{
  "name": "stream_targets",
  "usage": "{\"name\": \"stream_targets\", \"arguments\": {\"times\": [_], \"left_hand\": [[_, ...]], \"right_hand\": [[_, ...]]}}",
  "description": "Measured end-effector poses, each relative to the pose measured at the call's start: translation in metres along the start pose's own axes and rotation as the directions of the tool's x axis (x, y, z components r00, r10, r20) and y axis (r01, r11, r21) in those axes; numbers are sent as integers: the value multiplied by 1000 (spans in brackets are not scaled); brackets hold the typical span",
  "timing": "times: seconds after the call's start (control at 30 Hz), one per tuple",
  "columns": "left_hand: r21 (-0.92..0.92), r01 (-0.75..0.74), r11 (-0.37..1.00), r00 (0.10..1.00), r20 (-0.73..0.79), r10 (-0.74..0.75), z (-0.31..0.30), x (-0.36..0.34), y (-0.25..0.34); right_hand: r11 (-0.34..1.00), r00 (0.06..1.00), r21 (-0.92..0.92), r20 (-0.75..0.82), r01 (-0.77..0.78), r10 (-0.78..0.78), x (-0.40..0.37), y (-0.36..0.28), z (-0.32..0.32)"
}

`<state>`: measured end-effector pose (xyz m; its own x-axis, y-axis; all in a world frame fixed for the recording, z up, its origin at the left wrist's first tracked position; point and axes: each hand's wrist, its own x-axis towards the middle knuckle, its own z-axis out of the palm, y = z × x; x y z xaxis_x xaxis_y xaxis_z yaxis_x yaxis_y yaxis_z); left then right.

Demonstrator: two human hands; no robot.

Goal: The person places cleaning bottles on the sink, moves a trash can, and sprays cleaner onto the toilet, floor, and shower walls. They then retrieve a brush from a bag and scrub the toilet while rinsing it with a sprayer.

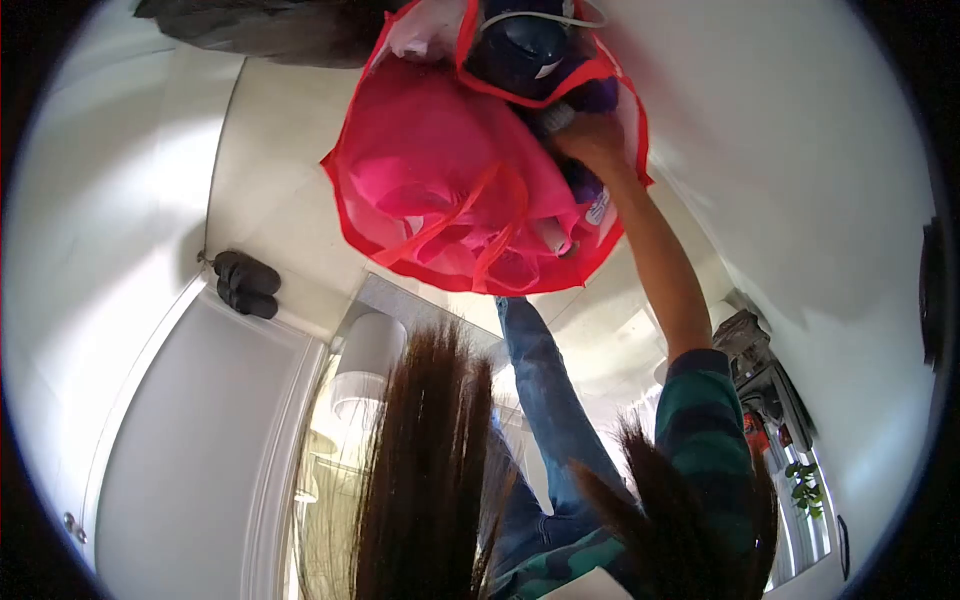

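Note:
A large red-edged bag point(350, 215) stands open at the top of the view, with thin red handles. My right hand point(590, 140) reaches down inside its right part. The fingers point in among the contents and are mostly hidden, so their grip does not show. Right by the fingertips is a small grey thing point(557, 118) whose kind I cannot make out. Bright pink cloth or plastic point(430, 140) fills the bag's left part. Beyond my hand lie a dark rounded object point(522, 50) with a white cord and something purple point(598, 95). My left hand is out of view.
Black slippers point(247, 284) lie on the pale tiled floor beside a white door point(200, 450). A toilet point(372, 345) shows through a doorway. A white wall point(800, 170) runs along the right. Dark crumpled material point(270, 30) sits at the top left. Hair hangs across the lower view.

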<state>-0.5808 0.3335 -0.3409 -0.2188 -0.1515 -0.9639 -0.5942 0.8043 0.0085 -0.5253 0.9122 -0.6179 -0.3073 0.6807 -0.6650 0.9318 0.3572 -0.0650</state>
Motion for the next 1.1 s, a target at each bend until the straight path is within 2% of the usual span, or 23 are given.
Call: {"name": "stream_targets", "arguments": {"times": [0.03,0.1,0.2,0.27,0.33,0.43,0.47,0.53,0.57,0.63,0.67,0.7,0.73,0.77,0.8,0.87,0.93,0.97,1.07,1.1], "left_hand": [[-1,-16,1000,1000,-4,16,-5,-6,-5],[-10,-57,998,998,-8,56,-12,-12,-17],[-21,-134,991,991,-14,134,-19,-22,-40],[-90,-165,982,986,6,166,-26,-24,-65],[-141,-209,968,978,-8,210,-30,-28,-95],[-283,-355,891,935,-80,347,-35,-30,-150],[-339,-410,847,912,-123,392,-37,-28,-171],[-469,-520,714,852,-229,470,-41,-24,-203],[-539,-567,623,818,-279,502,-44,-26,-213],[-700,-600,387,747,-318,584,-64,-56,-226],[-720,-587,371,760,-332,559,-84,-95,-222],[-725,-602,334,746,-362,558,-99,-106,-230],[-751,-615,241,715,-401,574,-119,-146,-232],[-789,-602,118,697,-448,560,-125,-159,-236],[-792,-607,54,683,-486,546,-137,-165,-243],[-792,-609,-45,653,-533,538,-162,-170,-264],[-781,-617,-93,680,-589,437,-181,-178,-285],[-775,-621,-118,688,-611,392,-193,-177,-289],[-733,-658,-174,693,-680,240,-207,-169,-278],[-749,-619,-238,742,-656,137,-218,-171,-283]], "right_hand": [[1000,998,18,60,-8,7,-21,-1,-34],[989,987,84,-98,-121,129,-78,-7,-86],[963,959,248,-232,-105,164,-167,-4,-121],[892,895,442,-430,97,116,-234,-3,-114],[792,934,600,-336,111,123,-297,-2,-92],[784,966,598,-259,167,-8,-400,-35,-64],[803,978,573,-204,162,-51,-439,-57,-56],[711,964,653,-144,261,-222,-508,-101,-34],[745,947,604,-57,284,-316,-535,-122,-17],[665,827,615,36,424,-561,-602,-181,-1],[674,754,630,205,386,-624,-644,-208,-1],[692,653,632,365,349,-663,-686,-235,-1],[667,546,647,431,368,-719,-720,-254,4],[642,441,670,481,373,-758,-745,-268,9],[608,335,700,509,375,-793,-771,-290,14],[605,224,681,568,411,-792,-813,-323,29],[620,144,682,620,389,-772,-836,-351,48],[675,87,648,696,353,-713,-838,-365,61],[708,135,620,713,339,-688,-814,-394,80],[623,233,521,627,584,-743,-821,-403,95]]}}
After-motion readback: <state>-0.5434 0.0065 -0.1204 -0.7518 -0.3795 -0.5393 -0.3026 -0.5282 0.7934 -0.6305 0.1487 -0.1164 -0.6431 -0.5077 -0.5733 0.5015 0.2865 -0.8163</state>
